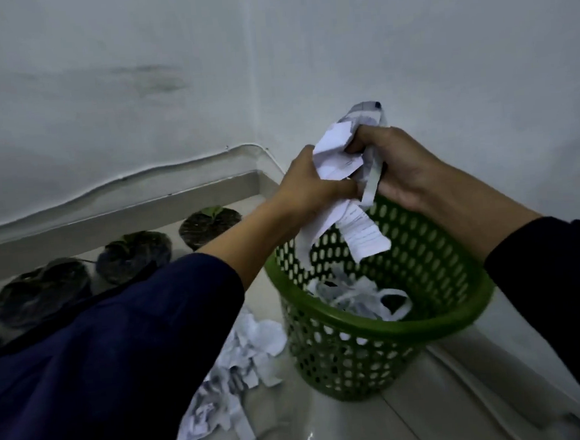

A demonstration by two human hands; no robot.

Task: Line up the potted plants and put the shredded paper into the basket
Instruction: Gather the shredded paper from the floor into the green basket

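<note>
A green perforated basket (385, 326) stands on the pale floor near the room corner, with white paper strips lying in its bottom. Above its far rim my left hand (308, 187) and my right hand (405, 167) both grip one bunch of shredded paper (337, 161); long strips hang from it into the basket mouth. More shredded paper (230, 371) is heaped on the floor left of the basket. Three potted plants in black bags stand in a row along the wall: one far (210, 223), one middle (133, 255), one nearest (40, 295).
White walls meet in a corner just behind the basket, with a grey skirting along the left wall (110, 215). My dark blue sleeve covers the lower left of the view. Glossy floor tiles (415, 417) show in front of the basket.
</note>
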